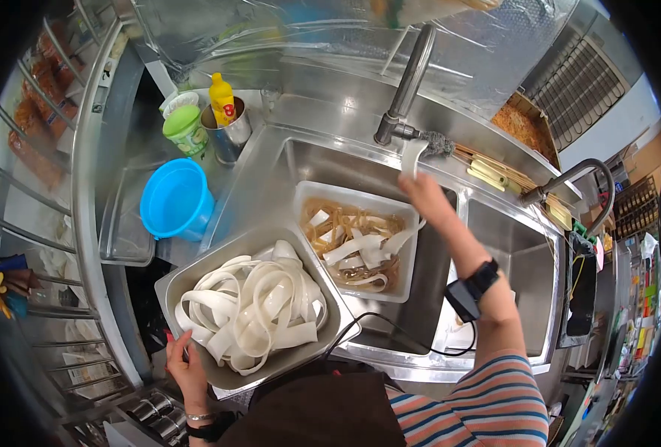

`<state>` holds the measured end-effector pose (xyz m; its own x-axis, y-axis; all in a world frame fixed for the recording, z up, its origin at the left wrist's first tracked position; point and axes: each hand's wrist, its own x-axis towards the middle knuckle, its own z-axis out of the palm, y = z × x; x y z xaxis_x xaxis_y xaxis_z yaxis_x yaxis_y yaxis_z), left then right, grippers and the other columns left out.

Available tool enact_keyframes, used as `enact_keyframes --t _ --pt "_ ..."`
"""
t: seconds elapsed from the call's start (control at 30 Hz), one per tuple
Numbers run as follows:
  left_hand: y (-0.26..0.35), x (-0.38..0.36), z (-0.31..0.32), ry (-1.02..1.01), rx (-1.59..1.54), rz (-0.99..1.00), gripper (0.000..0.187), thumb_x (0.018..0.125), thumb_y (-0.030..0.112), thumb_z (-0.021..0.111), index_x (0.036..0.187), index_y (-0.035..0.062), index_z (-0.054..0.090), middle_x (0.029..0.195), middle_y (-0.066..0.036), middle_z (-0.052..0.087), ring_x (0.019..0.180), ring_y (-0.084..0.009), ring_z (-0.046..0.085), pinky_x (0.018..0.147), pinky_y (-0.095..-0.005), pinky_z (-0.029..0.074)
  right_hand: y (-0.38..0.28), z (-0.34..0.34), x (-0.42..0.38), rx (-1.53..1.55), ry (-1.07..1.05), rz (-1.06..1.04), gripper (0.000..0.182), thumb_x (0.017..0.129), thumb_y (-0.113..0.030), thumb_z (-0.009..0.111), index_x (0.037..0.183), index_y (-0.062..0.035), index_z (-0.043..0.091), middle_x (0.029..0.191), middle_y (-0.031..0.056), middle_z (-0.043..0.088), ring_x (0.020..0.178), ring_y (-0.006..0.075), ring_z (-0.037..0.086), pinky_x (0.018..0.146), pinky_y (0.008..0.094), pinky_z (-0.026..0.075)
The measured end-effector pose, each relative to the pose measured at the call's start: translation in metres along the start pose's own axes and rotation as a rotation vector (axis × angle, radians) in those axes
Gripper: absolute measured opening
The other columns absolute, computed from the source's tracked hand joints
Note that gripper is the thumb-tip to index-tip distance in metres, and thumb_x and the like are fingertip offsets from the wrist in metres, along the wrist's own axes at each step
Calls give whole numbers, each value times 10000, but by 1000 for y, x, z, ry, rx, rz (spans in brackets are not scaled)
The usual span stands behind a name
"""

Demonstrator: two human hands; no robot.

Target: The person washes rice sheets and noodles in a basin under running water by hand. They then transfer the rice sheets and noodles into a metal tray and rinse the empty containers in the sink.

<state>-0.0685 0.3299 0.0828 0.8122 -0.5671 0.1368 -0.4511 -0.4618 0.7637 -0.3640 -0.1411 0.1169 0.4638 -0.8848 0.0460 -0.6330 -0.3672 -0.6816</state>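
Note:
My left hand (187, 366) grips the near left corner of a deep steel pan (336, 304). A heap of wide, pale, flat noodles (248, 309) lies loosely coiled inside it. Over the sink, my right hand (422, 192) is closed on a wide white noodle (413, 157), one end of which sticks up near the tap. A white tub (301, 200) stands in the left basin, holding brownish strips (334, 223) in liquid with several white noodle pieces (368, 249) on top.
A steel tap (412, 78) rises behind the basins, with a scouring pad (438, 144) beside it. At left stand a blue bucket (174, 200), a green tub (185, 128) and a steel canister (230, 138) with a yellow bottle (222, 100). A second basin (513, 246) is at right.

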Motion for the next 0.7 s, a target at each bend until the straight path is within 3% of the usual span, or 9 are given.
enact_keyframes --t 0.03,0.17,0.27,0.4,0.5,0.63,0.7 --pt "4 1 0 1 13 -19 286 818 -86 554 1050 30 673 778 -11 411 691 -117 406 620 -238 340 38 21 3 -84 -88 36 337 897 -314 534 813 -12 658 793 241 646 798 409 626 745 449 484" --pt "19 2 -2 -26 58 -51 295 813 -90 545 1055 24 670 768 -1 377 669 -105 368 583 -237 301 135 116 -14 -176 -215 391 298 805 -300 619 861 -21 708 811 224 672 831 393 656 782 450 514" --pt "23 3 -4 -37 81 -81 305 822 -87 534 1075 26 663 783 -5 389 673 -107 376 584 -235 304 157 161 -26 -35 -292 522 299 764 -273 670 918 -18 699 851 218 680 873 377 660 807 446 508" --pt "21 2 -2 -33 118 -109 325 826 -92 520 1094 33 655 816 -12 422 692 -112 403 593 -229 316 158 202 -35 63 -285 366 370 727 -225 704 1040 -32 662 968 204 679 961 340 652 852 423 504" --pt "21 1 -5 -66 177 -123 325 826 -96 520 1092 34 654 835 -17 436 726 -117 420 622 -223 336 146 215 -33 -296 -430 470 598 644 -265 792 1176 -85 586 1158 141 637 1087 304 606 936 398 481" --pt "19 0 -6 -62 163 -160 326 823 -95 522 1092 35 653 833 -13 424 739 -117 417 651 -221 342 157 226 -41 -411 -423 522 566 647 -290 786 1140 -77 607 1124 141 655 1066 317 616 921 406 487" --pt "20 1 -5 -57 168 -147 324 824 -94 522 1089 36 655 831 -12 420 739 -116 415 655 -220 341 159 218 -48 -256 -399 527 528 662 -320 778 1105 -68 637 1024 159 684 958 314 662 838 395 519"
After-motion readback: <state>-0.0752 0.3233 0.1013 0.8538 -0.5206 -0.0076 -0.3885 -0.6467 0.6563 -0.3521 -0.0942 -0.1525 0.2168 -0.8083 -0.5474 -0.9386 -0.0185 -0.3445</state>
